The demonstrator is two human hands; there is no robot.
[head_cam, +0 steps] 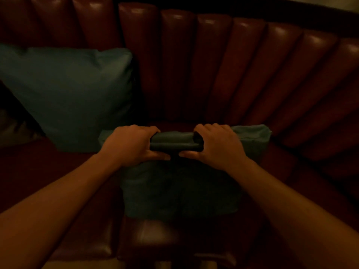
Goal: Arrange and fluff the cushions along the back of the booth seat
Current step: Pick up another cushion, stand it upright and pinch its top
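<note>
L hand & R hand grip teal cushion top edge on booth seat.

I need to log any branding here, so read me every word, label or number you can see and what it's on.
None: no text, label or number shows.
Held cushion, gripped by left hand and right hand: plain teal, no tag visible.
Second cushion: plain.
Booth back: plain red padding.

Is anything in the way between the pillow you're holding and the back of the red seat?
Nothing visible. Both the left hand and right hand grip the top edge of the teal cushion, and the seat behind it up to the ribbed backrest looks bare. The other cushion leans off to the left, beside that path.
</note>
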